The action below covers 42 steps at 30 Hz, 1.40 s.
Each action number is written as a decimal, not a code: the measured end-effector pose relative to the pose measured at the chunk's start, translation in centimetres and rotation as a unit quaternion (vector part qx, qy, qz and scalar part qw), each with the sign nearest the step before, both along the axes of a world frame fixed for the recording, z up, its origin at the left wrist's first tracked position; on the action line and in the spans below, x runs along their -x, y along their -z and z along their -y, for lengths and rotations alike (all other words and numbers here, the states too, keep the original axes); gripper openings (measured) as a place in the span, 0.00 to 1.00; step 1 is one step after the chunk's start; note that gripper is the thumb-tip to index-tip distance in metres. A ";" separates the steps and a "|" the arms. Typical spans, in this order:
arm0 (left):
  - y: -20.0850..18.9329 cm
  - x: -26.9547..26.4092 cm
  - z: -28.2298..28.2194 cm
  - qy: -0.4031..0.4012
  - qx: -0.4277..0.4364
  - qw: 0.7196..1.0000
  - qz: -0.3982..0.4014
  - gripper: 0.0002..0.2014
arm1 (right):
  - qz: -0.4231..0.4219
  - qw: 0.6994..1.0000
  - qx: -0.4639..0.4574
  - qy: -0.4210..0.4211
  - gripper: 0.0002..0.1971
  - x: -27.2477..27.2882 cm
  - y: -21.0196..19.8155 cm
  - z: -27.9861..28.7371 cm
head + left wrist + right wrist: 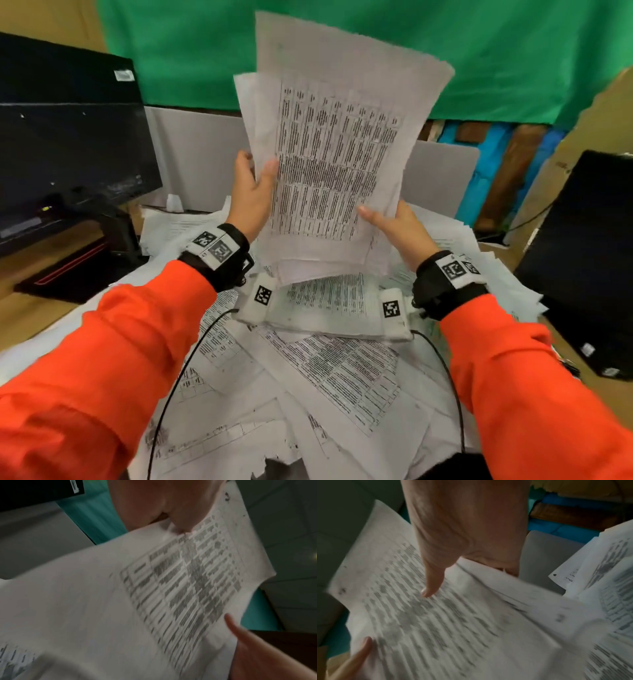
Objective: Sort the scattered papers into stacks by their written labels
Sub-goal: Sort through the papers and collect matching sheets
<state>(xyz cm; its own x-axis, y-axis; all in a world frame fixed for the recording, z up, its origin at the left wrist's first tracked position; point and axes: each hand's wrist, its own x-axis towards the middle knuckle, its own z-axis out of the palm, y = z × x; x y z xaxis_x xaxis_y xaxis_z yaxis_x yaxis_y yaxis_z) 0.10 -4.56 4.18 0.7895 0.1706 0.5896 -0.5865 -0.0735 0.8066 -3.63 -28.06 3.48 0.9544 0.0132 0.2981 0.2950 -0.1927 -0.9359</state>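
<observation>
I hold a sheaf of printed sheets (pixel 339 161) upright above the desk, its front page covered in a dense table of text. My left hand (pixel 255 192) pinches the sheaf's left edge, thumb on the front and fingers behind. My right hand (pixel 390 222) grips the lower right corner, thumb across the page. In the left wrist view the same sheets (pixel 171 588) lie under my left hand (pixel 164 507). The right wrist view shows my right hand (pixel 462 534) with its thumb on the blurred page (pixel 428 622). Labels are too blurred to read.
Loose printed papers (pixel 329 370) cover the desk (pixel 30 318) below my arms in an untidy heap. A black monitor (pixel 65 137) stands at the left and another dark monitor (pixel 582 260) at the right. A grey partition (pixel 191 150) and green cloth (pixel 376 41) lie behind.
</observation>
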 end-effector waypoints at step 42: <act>12.9 -1.5 2.7 0.015 -0.355 0.835 -0.420 0.26 | -0.329 0.939 0.099 0.013 0.20 -2.4 13.3 3.4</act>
